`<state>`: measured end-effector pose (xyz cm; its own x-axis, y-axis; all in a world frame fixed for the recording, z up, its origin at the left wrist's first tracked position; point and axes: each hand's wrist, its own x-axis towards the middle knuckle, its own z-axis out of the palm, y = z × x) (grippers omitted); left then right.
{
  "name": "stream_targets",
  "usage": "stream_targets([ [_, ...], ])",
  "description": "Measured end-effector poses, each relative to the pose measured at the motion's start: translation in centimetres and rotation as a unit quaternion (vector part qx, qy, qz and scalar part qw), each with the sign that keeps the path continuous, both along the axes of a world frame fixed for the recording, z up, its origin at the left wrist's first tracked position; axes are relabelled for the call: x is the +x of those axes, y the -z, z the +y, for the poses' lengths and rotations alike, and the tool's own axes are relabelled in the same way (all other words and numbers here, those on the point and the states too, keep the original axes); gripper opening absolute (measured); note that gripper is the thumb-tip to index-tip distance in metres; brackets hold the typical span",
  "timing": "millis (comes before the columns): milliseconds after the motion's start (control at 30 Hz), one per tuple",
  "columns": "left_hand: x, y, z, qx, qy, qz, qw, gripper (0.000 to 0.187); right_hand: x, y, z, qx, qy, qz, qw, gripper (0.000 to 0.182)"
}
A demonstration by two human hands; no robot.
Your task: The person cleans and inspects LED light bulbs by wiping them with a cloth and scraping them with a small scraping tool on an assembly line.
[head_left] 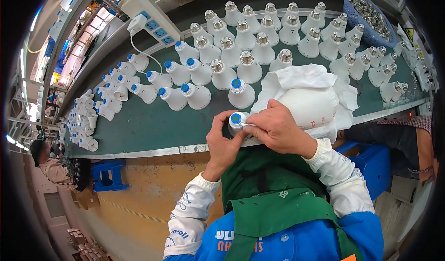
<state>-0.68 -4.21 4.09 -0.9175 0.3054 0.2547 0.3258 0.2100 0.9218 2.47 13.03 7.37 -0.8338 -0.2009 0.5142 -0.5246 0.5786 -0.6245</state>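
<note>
At the table's near edge, my left hand (223,143) is closed around a white bulb housing (236,120) with a blue ring and greenish centre on top. My right hand (278,129) pinches a thin white strip (248,125) against the neck of that housing; whether it is cloth or paper I cannot make out. Just behind, another blue-topped bulb housing (241,94) stands upright. Beside my right hand lies a crumpled white cloth (301,77) over a rounded white bundle (309,107) with red print.
Several metal-capped bulbs (245,37) stand in rows on the green table (139,131), with blue-topped housings (174,98) to the left. A blue basket of metal caps (346,11) sits back right, a power strip (155,22) back left. Blue stools (108,175) and other people (55,170) are nearby.
</note>
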Motion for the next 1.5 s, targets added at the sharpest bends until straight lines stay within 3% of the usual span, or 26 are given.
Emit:
stream_targets([
  [533, -0.1, -0.4, 0.0, -0.005, 0.005, -0.011, 1.000, 0.041, -0.5, 0.4, 0.0, 0.018, -0.005, 0.005, 1.000, 0.009],
  [800, -1.5, -0.9, -0.9, 0.013, 0.098, -0.104, 0.990, 0.046, -0.6, 0.4, 0.1, 0.004, -0.002, 0.002, 1.000, 0.008],
  [933, -1.2, -2.0, -0.3, 0.022, 0.078, -0.090, 0.993, 0.045, -0.8, 0.6, 0.0, -0.010, -0.001, 0.010, 1.000, 0.008],
  [1133, -3.0, -1.2, -1.6, -0.004, 0.150, -0.137, 0.979, 0.056, -0.8, 0.7, 0.1, -0.007, 0.006, 0.019, 1.000, 0.009],
  [1233, -3.1, -1.9, -1.4, -0.037, 0.174, -0.077, 0.981, 0.054, -0.9, 0.6, 0.1, -0.001, 0.005, 0.016, 1.000, 0.009],
  [1300, -2.6, -2.3, -0.8, 0.026, 0.145, -0.125, 0.981, 0.048, -0.9, 0.7, 0.0, -0.008, 0.008, 0.019, 1.000, 0.010],
  [1500, -3.8, -2.1, -1.6, -0.005, 0.195, -0.133, 0.972, 0.055, -0.9, 0.9, 0.1, -0.004, 0.005, 0.017, 1.000, 0.009],
])
